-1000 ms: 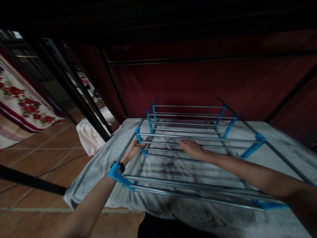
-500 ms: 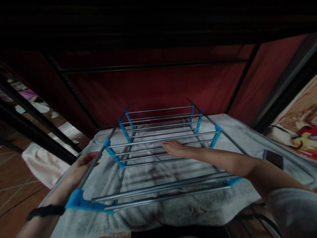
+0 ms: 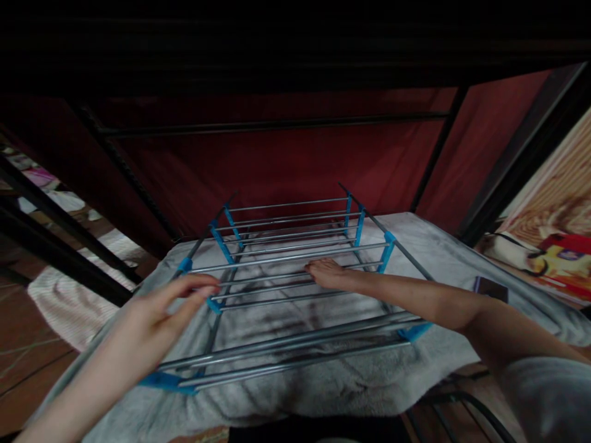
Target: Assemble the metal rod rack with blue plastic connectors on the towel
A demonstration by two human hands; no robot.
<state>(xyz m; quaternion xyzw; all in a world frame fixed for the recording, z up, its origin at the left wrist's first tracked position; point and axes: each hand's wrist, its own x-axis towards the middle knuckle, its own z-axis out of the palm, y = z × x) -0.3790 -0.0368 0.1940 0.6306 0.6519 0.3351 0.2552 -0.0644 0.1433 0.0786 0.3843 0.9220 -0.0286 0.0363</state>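
Observation:
A folding drying rack (image 3: 295, 253) of grey metal rods and blue plastic joints lies over a grey towel (image 3: 323, 381) on a low surface. My right hand (image 3: 325, 274) rests palm-down on the middle rods, fingers flat. My left hand (image 3: 152, 323) hovers above the rack's near left side rail, fingers spread, holding nothing.
A dark red cloth wall (image 3: 295, 160) with black metal bars stands behind the rack. Black frame bars (image 3: 60, 252) and a pink-striped cloth (image 3: 64, 301) lie on the tiled floor at left. A dark phone (image 3: 489, 287) lies on the towel at right, near patterned bedding (image 3: 549, 246).
My left hand let go of the rack's left rail and lifted toward me with fingers spread. The view swung to the right. My right hand stayed on the middle rods.

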